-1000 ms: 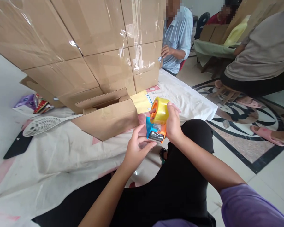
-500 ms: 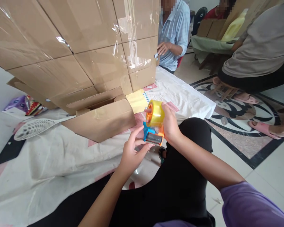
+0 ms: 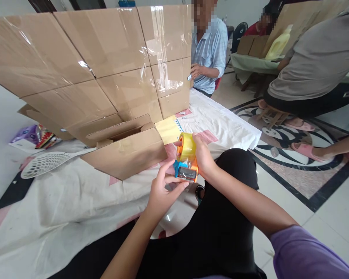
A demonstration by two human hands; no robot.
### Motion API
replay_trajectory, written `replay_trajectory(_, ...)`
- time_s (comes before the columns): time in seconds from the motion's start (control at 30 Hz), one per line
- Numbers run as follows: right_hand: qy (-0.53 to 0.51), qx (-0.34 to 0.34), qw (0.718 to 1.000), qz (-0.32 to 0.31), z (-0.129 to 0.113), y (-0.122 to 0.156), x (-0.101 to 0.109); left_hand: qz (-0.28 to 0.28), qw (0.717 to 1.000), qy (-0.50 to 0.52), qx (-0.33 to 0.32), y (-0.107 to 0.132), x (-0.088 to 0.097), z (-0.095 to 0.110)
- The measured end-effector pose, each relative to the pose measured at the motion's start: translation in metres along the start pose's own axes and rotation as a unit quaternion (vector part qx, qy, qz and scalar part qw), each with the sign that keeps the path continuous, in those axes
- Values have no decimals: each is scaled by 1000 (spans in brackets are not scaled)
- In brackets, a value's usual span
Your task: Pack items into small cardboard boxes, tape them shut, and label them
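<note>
Dispenser [image 3: 187, 173] is up in the air by the desk [image 3: 61, 209] edge, just left of the right knee [image 3: 235, 166] in view. Roll [image 3: 189, 147] sits in it on the orange hub, black roller end facing the wearer.

Right grip [image 3: 205, 157]: closed round the orange side and the roll, looks to be carrying the load. Left grip [image 3: 163, 190]: half open, thumb under the roller end, fingers at the blue side. Can't tell if it has the tape's free end or is just steadying.

Risks, my read: fingers near the cutting edge, so a slip of the left thumb could nick it. Clear film is hard to see; let go of the end and it could snap back onto the roll. Squeezing the roll would brake it and make any pull jerky. Drop it here and it likely goes to the floor, as the desk edge is beside it, not under it.

Open box [image 3: 130, 153] next out, flaps up, close to the notebook [image 3: 166, 130]; loose tape could catch either. Taped box stack [image 3: 122, 83] behind, co-worker's hand [image 3: 197, 71] at its far edge. Paddle [image 3: 43, 164] lies left of the open box.
</note>
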State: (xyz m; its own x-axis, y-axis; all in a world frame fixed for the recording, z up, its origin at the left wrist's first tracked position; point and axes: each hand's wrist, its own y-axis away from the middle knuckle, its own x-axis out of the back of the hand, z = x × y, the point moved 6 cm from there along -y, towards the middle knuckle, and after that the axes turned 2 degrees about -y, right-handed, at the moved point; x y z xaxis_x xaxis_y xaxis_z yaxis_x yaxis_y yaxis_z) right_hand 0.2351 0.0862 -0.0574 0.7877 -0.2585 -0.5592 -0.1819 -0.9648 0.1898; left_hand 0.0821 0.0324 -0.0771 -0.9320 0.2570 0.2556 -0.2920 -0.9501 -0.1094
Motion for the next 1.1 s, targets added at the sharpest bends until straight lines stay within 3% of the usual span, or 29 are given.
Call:
replay_trajectory(0.37, -5, 11, 1000, 11, -2, 4, 0, 0, 1000, 11, 12, -3, 0, -13)
replay_trajectory(0.67, -20, -8, 1000, -2, 6, 1, -4, 12, 1000, -12, 15, 1, 3, -2)
replay_trajectory(1.1, -19, 10, 1000, 21, 10, -3, 0, 22, 998, -32, 55, -1, 3, -6)
